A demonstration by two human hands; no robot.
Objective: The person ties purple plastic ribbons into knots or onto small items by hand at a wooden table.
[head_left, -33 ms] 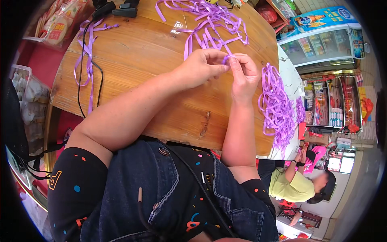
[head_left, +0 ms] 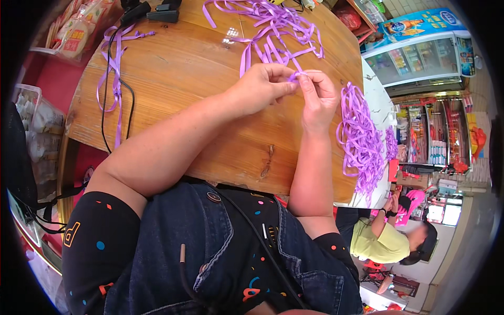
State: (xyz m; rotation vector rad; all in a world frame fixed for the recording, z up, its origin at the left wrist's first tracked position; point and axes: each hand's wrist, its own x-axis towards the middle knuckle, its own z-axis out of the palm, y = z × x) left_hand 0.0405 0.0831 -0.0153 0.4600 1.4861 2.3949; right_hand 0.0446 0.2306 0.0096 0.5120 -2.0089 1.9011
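Above the far right part of the round wooden table, my left hand (head_left: 265,89) and my right hand (head_left: 318,95) meet fingertip to fingertip. Both pinch a purple ribbon (head_left: 297,65) between thumb and forefinger. A small bend or loop of it shows at the fingertips, but I cannot make out whether it is knotted. From there the ribbon runs up to a loose tangle of purple ribbons (head_left: 273,26) at the table's far side. To the right of my right hand lies a big heap of purple ribbons (head_left: 362,134), spilling over the table's edge.
More ribbon strands (head_left: 116,79) lie at the table's left beside a black cable (head_left: 131,97). A black device (head_left: 163,14) sits at the far left edge of the wooden table (head_left: 173,68). A person in a yellow top (head_left: 378,242) is at the right, below a glass-fronted cooler (head_left: 415,58) and stocked shelves.
The fingertips of my left hand have shifted very slightly at the ribbon. Everything else looks the same.
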